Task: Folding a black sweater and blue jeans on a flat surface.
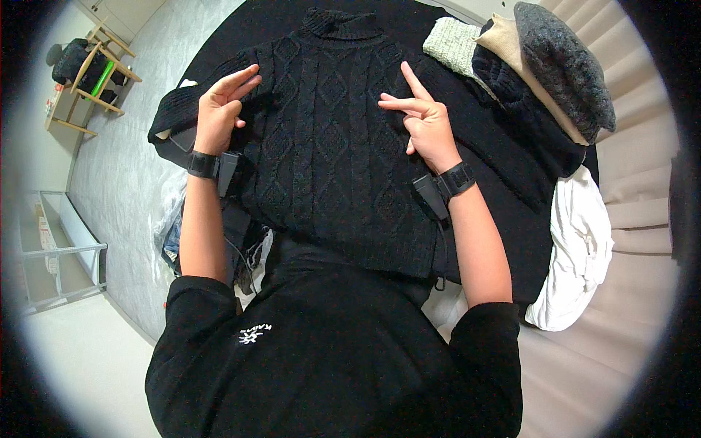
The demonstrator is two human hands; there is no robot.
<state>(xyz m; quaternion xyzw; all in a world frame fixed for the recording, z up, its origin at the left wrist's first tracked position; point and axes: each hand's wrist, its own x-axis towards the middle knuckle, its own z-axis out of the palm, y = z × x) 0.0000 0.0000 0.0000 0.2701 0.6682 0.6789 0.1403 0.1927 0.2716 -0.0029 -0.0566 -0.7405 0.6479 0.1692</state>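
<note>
A black cable-knit turtleneck sweater (318,139) lies spread on a black-covered round table (226,33), its collar at the far side and its hem close to my body. Over its left part, near the shoulder and sleeve, is my left hand (220,109), some fingers stretched out and others bent toward the thumb. My right hand (429,128) is over the right part with its fingers spread apart. Neither hand holds anything. Whether they touch the knit, I cannot tell. Each wrist wears a black strap with a small box.
At the far right a pile holds a dark grey knit garment (562,69), a beige one (502,40) and a pale green knit (453,45). A white garment (577,248) hangs over the table's right edge. Beyond stand curtains (635,197). A wooden chair (91,73) is far left.
</note>
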